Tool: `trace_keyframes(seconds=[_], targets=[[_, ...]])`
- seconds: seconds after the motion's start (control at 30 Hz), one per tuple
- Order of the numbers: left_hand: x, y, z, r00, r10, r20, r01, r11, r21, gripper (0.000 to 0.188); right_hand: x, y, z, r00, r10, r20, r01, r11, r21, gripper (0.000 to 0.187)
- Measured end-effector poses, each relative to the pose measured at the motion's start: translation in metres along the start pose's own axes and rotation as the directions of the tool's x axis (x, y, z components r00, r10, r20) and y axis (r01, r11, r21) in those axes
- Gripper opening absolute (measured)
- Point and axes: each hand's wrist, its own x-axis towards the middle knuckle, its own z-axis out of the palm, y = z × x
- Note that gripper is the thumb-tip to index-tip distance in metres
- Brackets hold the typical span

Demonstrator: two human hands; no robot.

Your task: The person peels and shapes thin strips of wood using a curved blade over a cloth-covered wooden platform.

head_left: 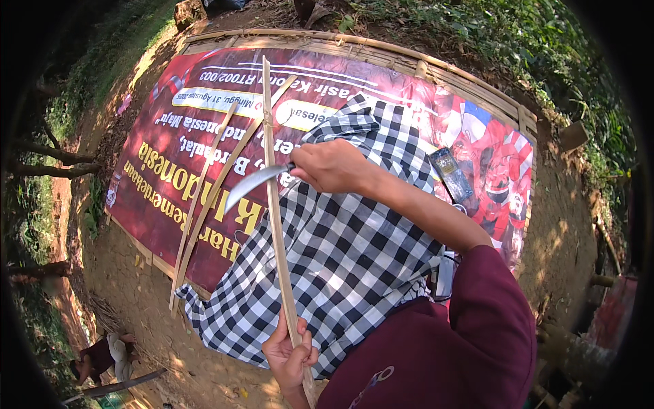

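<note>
The person wears a maroon shirt [436, 347] with pale print [371, 387].

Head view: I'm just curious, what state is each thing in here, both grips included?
Left grip: closed around the long strip
Right grip: closed on the knife
knife: unsheathed, blade crossing the long strip in this view
long strip: held, unbroken where visible
Two loose strips: lying on the banner
banner: spread out, partly covered
Checked cloth: draped, creased
Small dark item: lying on the banner
</note>
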Motion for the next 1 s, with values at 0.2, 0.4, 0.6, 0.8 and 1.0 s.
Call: trace_keyframes(seconds=[0.2, 0.4, 0.6, 0.8, 1.0], targets=[[-0.003, 0.000, 0.005, 0.999, -0.027, -0.043, 0.027, 1.000, -0.011, 0.079, -0.004, -0.007, -0.001, 0.996, 0.075, 0.044, -0.080, 0.988, 0.130, 0.033], [-0.005, 0.003, 0.011, 0.999, -0.028, -0.025, 0.029, 0.999, 0.037, 0.081, -0.030, 0.099, 0.006, 0.753, 0.647, -0.119, -0.656, 0.750, -0.080, 0.038], [0.011, -0.006, -0.002, 0.999, 0.014, -0.046, -0.013, 0.999, 0.031, 0.084, -0.121, 0.112, -0.013, 0.496, 0.851, -0.173, -0.847, 0.518, 0.121, 0.046], [0.022, -0.001, -0.004, 0.997, -0.022, -0.077, 0.023, 1.000, 0.008, 0.083, -0.293, 0.178, -0.048, 0.183, 0.886, -0.426, -0.981, 0.135, -0.141, 0.060], [0.035, -0.006, 0.000, 0.994, -0.082, -0.078, 0.083, 0.996, 0.016, 0.082, -0.356, 0.218, -0.056, 0.011, 0.930, -0.367, -0.998, -0.010, -0.054, 0.058]])
